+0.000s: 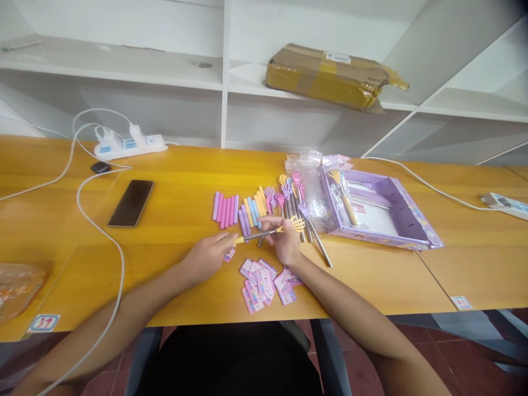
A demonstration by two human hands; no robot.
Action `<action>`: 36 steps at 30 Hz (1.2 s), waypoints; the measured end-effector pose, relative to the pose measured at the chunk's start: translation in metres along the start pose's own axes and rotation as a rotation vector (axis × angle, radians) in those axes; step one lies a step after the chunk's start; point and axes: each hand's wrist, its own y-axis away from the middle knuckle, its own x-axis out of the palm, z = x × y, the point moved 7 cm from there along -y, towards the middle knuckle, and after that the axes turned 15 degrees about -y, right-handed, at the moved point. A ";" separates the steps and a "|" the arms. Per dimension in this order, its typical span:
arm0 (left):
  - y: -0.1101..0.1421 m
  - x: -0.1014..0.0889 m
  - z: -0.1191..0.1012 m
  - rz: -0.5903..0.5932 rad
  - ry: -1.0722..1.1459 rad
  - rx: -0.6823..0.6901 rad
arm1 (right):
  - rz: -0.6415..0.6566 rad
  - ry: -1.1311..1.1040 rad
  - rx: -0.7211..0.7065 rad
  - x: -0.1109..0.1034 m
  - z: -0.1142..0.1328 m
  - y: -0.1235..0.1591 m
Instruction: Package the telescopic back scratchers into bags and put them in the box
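"What lies closest to the person?"

"Printed cards [264,283], heaped near the front edge of the table [185,311]. Just beyond them, above the wood, is the back scratcher [266,233], held between both hands."

"How does each hand stand?"

"The left hand [210,253] is closed around the yellow handle [239,240]. The right hand [287,242] pinches the other end, near the yellow claw [297,224], with a finger stretched out along the metal rod [256,236]. How firmly it presses, I can't tell."

"How would it handle?"

"Light, I'd guess, and stiff along its length. The metal looks smooth, so it may slip or turn in damp fingers. The claw's prongs are thin and probably the fragile part, so I'd grip the handle and steady the rod just behind the claw, rather than squeeze the prongs."

"And farther off?"

"Coloured tubes [225,210] lie in a row past the left hand, with loose scratchers [319,242] beyond and beside the right. To the right of those are clear bags [313,192] and an open purple box [412,242]. A phone [132,203] lies at the left, a power strip [152,144] behind it, and a taped carton [309,71] rests on the shelf [247,87]."
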 end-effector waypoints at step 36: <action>-0.006 -0.013 -0.023 -0.013 -0.167 0.015 | 0.196 0.144 -0.036 0.021 0.008 0.019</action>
